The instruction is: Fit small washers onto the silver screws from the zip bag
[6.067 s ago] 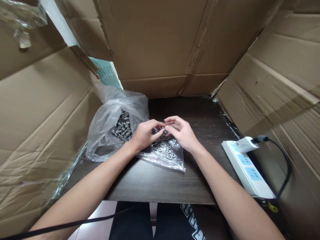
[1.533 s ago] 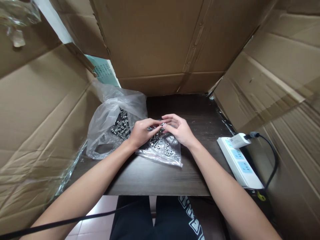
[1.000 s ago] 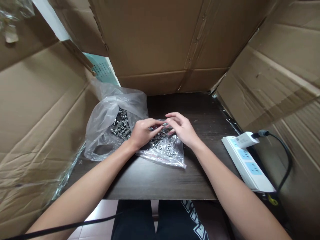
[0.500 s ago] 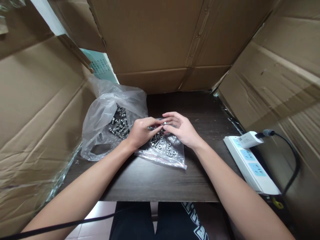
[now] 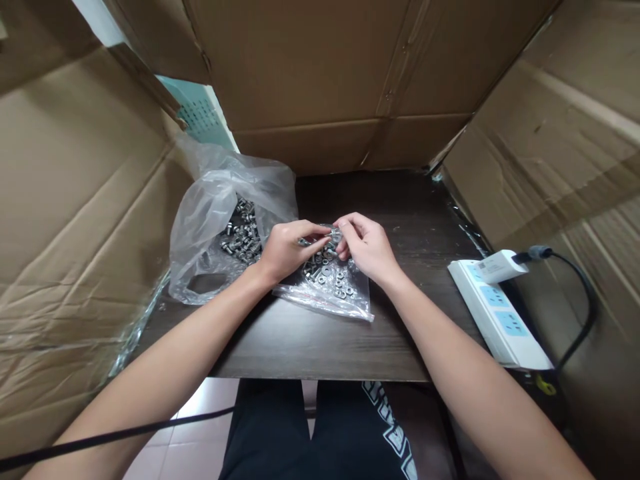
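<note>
My left hand [image 5: 284,252] pinches one small metal part [image 5: 335,234] over the zip bag [image 5: 353,312]; my right hand [image 5: 369,245] curls at its other end, gripping or not I can't tell. Light, level fingertips should suit it. Counting: one large bag [image 5: 193,223], its fasteners [image 5: 245,243] too heaped to number; one zip bag; one power strip [image 5: 515,347].
</note>
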`<state>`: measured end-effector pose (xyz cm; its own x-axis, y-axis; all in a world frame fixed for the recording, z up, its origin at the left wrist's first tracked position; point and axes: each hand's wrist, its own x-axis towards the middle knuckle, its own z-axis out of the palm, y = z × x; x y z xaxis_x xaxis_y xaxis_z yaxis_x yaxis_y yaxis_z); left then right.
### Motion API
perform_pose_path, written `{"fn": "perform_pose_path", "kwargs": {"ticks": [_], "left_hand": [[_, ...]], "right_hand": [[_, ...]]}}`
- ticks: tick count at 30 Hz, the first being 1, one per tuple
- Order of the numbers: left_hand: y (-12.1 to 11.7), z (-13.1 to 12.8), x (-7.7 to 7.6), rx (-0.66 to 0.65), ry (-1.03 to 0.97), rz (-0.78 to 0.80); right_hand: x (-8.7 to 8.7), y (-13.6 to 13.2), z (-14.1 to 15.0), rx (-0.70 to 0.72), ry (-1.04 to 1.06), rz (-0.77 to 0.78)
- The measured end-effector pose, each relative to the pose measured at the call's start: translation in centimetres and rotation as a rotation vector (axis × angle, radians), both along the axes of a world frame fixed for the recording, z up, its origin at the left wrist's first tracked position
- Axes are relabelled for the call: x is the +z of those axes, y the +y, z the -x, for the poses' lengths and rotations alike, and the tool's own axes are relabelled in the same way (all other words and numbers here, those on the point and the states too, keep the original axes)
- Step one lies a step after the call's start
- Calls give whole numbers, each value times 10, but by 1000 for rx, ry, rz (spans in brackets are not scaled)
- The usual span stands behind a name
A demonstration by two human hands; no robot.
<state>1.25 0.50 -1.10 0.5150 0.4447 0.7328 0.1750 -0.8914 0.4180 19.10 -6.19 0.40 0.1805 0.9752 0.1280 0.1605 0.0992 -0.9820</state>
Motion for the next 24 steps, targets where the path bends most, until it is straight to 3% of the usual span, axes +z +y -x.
{"fn": "perform_pose_path", "kwargs": {"ticks": [6, 11, 15, 20, 24], "left_hand": [[0, 0, 1, -12, 0, -17], [1, 1, 1, -11, 6, -15], [0, 1, 1, -24, 0, -12], [-2, 1, 3, -45, 18, -21], [-1, 1, 3, -31, 18, -38]], "right_hand": [[3, -1, -1, 164, 85, -52], [3, -1, -1, -9, -28, 26], [4, -1, -2, 155, 82, -46], [4, -2, -2, 0, -49, 26], [5, -2, -3, 140, 113, -8]]}}
